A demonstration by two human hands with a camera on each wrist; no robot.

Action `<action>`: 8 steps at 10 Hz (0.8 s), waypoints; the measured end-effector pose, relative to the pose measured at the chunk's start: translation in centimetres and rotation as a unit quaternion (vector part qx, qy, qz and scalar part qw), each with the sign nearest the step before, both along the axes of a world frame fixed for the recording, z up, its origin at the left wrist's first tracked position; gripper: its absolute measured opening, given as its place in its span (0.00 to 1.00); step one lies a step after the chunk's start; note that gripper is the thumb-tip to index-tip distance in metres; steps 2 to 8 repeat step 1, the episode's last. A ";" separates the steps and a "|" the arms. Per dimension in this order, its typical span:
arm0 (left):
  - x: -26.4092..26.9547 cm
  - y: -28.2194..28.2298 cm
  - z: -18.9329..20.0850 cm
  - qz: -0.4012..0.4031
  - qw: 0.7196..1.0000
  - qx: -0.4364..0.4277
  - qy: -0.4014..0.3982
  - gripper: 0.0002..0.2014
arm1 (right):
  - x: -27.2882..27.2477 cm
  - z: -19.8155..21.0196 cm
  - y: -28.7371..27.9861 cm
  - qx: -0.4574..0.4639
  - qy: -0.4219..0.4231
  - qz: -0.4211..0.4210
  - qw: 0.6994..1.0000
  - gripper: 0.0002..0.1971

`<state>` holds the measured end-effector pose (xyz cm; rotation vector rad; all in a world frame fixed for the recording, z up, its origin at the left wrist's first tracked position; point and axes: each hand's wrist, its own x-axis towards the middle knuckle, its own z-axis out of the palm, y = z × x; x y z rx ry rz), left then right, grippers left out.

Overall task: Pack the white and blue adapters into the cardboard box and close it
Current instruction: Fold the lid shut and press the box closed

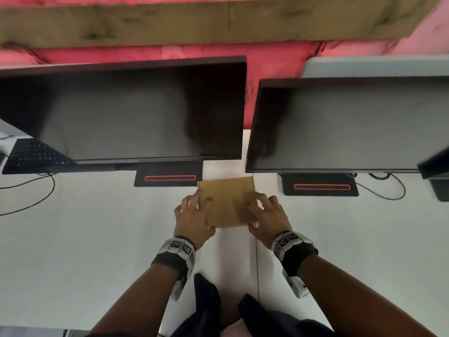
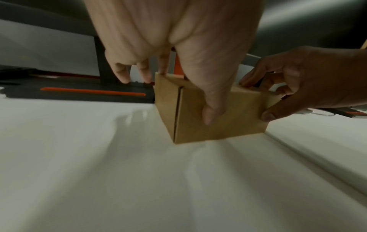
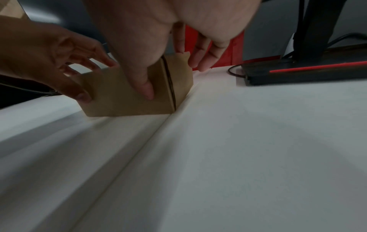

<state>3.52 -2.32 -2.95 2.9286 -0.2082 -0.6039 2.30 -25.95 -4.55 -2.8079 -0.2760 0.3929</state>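
Note:
A small brown cardboard box (image 1: pixel 227 203) stands with its lid down on the white table (image 1: pixel 97 239), between two monitor stands. My left hand (image 1: pixel 195 211) grips its left end, with the thumb (image 2: pixel 212 109) on the front face and fingers over the top edge. My right hand (image 1: pixel 266 211) grips the right end the same way, its thumb (image 3: pixel 146 87) pressed on the front face of the box (image 3: pixel 115 102). In the left wrist view the box (image 2: pixel 238 124) shows a side seam. No white or blue adapter is in view.
Two dark monitors (image 1: pixel 136 113) (image 1: pixel 340 125) stand behind the box on black bases with red stripes (image 1: pixel 170 178) (image 1: pixel 322 186). A black keyboard (image 1: pixel 34 154) and cables (image 1: pixel 36 190) lie far left. A table seam (image 1: pixel 257 263) runs toward me.

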 end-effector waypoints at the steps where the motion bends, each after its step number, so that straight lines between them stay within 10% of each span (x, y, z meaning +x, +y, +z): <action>1: 0.9 0.0 2.0 -0.026 0.999 0.018 0.021 0.39 | 0.9 1.6 0.3 -0.013 0.035 -0.002 0.999 0.34; 8: 0.9 0.0 2.0 -0.026 0.999 0.018 0.021 0.39 | 0.9 1.6 0.3 -0.013 0.035 -0.002 0.999 0.34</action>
